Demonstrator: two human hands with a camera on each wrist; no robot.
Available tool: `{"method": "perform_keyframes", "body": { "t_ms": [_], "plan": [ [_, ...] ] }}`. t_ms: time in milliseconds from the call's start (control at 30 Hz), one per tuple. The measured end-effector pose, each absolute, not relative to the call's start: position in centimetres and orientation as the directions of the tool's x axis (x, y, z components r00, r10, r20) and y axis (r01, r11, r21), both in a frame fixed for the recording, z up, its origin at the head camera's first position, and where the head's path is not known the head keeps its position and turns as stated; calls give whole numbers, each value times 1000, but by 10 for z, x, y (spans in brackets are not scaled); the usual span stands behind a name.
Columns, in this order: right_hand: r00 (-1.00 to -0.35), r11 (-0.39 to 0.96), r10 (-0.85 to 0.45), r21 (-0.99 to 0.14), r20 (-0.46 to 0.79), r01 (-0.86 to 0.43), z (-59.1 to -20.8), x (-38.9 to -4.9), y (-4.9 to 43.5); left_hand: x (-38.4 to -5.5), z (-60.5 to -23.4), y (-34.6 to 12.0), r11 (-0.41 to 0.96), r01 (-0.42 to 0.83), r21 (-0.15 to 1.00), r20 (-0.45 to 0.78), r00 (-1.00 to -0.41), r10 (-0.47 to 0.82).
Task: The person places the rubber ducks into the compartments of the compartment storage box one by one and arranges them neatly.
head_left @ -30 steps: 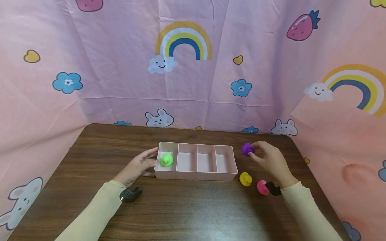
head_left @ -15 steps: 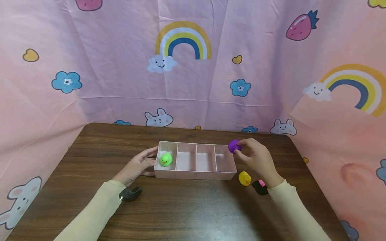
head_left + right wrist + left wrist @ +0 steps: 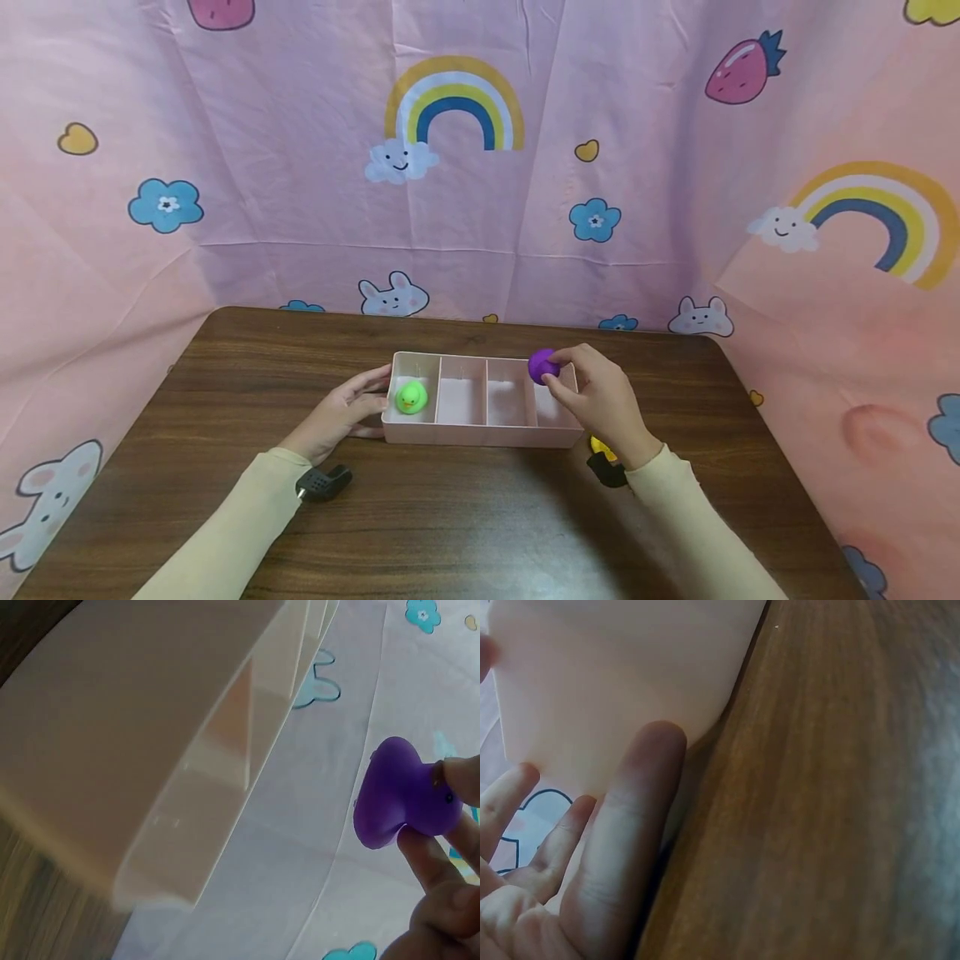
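Observation:
My right hand (image 3: 600,396) pinches a purple rubber duck (image 3: 401,793) between thumb and fingertips. In the head view the duck overlaps the back of the rightmost compartments of a pale pink divided box (image 3: 483,436); in the right wrist view it is in the air beside the box's rim. The fingers of my left hand (image 3: 333,417) lie nearly straight against the left end of the box, and the left wrist view shows a thumb (image 3: 634,817) flat on that wall. A green rubber duck (image 3: 411,398) sits in the leftmost compartment.
A yellow rubber duck (image 3: 602,448) stands on the brown wooden table (image 3: 420,525), partly hidden behind my right wrist with its black wrist camera (image 3: 606,472). A patterned pink cloth (image 3: 315,150) hangs behind the table.
My right hand has carried the purple duck leftward, from beside the box to over its right part. The pink duck seen earlier is now hidden by the right arm. My left hand stays put.

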State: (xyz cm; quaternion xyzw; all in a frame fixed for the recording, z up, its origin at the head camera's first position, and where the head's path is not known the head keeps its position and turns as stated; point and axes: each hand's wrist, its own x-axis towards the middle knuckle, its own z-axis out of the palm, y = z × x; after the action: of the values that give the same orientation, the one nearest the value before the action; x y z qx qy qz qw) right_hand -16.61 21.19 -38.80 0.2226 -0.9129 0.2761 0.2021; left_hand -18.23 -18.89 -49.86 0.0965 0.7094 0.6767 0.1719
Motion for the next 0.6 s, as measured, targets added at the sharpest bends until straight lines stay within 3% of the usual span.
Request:
{"method": "perform_keyframes", "body": {
  "t_ms": [400, 600],
  "plan": [
    [-776, 657, -345, -455, 528, -602, -398, -168, 163, -181, -498, -188, 48, -79, 996, -91, -919, 384],
    [-792, 636, -375, -488, 482, -598, -402, -172, 135, -183, -500, -189, 40, -85, 996, -94, -921, 377]
  ]
}}
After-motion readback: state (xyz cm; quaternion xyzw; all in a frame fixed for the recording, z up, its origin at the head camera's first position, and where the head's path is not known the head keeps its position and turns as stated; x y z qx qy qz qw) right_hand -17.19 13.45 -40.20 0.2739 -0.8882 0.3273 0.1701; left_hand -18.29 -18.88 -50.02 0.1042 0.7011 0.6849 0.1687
